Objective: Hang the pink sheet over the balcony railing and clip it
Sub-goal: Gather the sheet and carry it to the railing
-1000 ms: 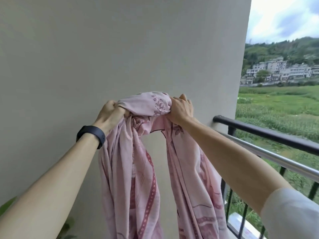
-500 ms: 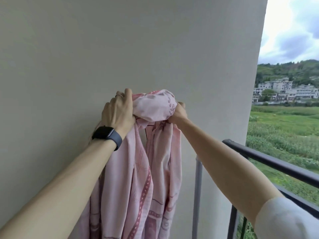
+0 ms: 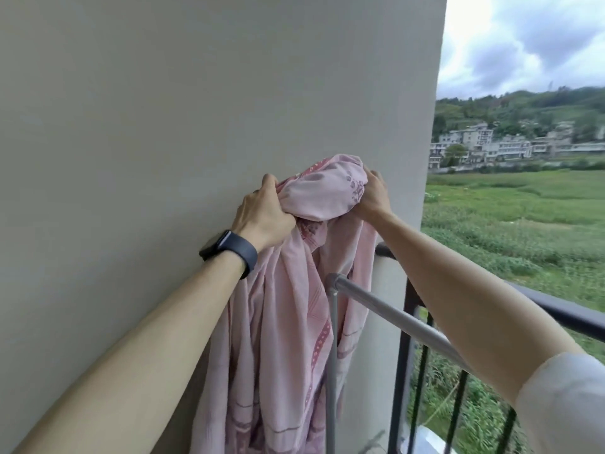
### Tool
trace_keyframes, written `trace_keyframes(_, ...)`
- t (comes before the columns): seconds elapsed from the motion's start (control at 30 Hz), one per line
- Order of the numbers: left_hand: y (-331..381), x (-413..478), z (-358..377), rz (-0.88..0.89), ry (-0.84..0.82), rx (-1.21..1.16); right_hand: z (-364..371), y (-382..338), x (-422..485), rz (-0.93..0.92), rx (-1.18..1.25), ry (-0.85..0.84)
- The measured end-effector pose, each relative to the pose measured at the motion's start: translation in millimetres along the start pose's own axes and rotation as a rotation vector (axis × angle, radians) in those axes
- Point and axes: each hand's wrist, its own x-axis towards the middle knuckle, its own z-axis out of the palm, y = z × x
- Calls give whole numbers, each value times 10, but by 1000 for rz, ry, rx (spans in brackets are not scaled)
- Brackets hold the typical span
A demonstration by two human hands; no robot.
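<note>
The pink sheet with darker red bands hangs bunched in front of the grey wall, its top gathered into a ball. My left hand, with a dark watch on the wrist, grips the left side of that ball. On the ball's right side my right hand is closed on the cloth. The black balcony railing runs from the wall corner toward the lower right, under my right forearm. Both hands hold the sheet above rail height. No clip is in view.
A silver metal bar on a thin upright post stands just inside the railing, partly behind the hanging cloth. The plain wall fills the left. Beyond the railing lie green fields and distant buildings.
Both hands have shifted right with the bunched sheet, toward the wall corner and railing. The silver bar now shows behind the cloth.
</note>
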Motion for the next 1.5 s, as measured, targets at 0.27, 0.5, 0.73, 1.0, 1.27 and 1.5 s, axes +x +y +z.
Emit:
trace_keyframes(0.27,384,-303,-192,23,-349,-261,-774,68,-818,13,-284,24)
trace_keyframes(0.5,639,-871,-183,37,-413,-287,-1232,95,-1537,156,-313,1)
trace_keyframes(0.73,763,-1406,13,4,-482,-295,-1530,184,-1966,266,-434,-236)
trace_keyframes(1.0,732,-1909,585,-302,-684,-547,-1613,131,-2773,256,-596,-211)
trace_keyframes(1.27,603,-1756,1077,-367,-579,-664,-1488,20,-3305,101,-723,19)
trace_keyframes(1.5,398,-1614,1092,-351,-647,-720,-1275,29,-3296,184,-967,180)
